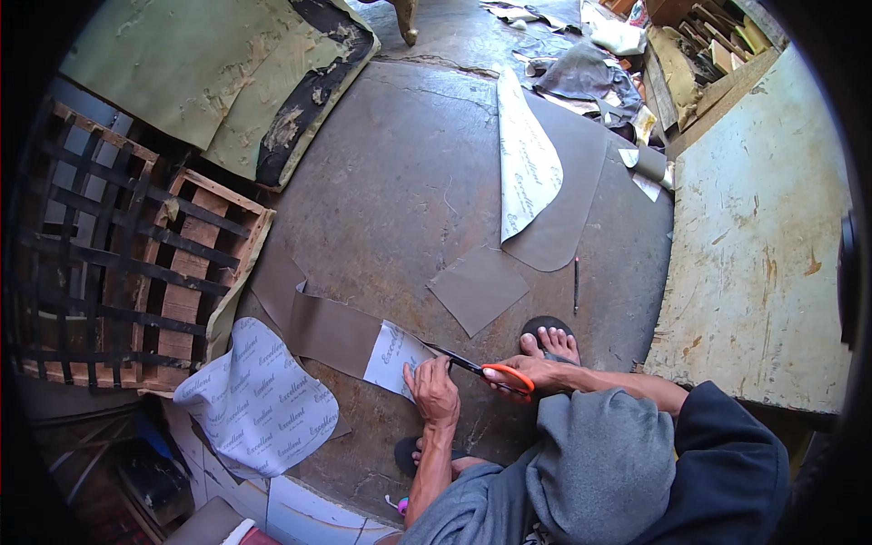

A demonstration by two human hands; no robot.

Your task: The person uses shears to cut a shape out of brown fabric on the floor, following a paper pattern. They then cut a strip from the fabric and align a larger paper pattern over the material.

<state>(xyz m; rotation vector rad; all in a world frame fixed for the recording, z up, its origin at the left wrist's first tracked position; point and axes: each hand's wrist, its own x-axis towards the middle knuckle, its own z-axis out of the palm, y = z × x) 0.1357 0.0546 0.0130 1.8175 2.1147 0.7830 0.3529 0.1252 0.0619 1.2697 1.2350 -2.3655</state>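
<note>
A long brown vinyl strip [334, 331] lies on the floor, its end showing a white printed backing [389, 350]. My left hand [432, 395] grips the edge of that white end. Just to its right, my right hand [536, 371] holds scissors with orange handles [514, 386], the dark blades reaching the strip's end beside my left fingertips; whether they are apart is unclear. A square brown piece [477, 286] lies flat above the scissors. Farther up is a large curved brown piece [568, 186] with a white-backed flap [527, 163] on it, and a pencil [576, 282] lies below that.
Wooden frames with black webbing [191, 254] and worn green padded panels [163, 64] stand left. A crumpled printed piece [254, 395] lies lower left. Fabric scraps [581, 68] pile at the back. A scuffed pale board [745, 236] is right. My sandalled foot [549, 338] is beside my right hand.
</note>
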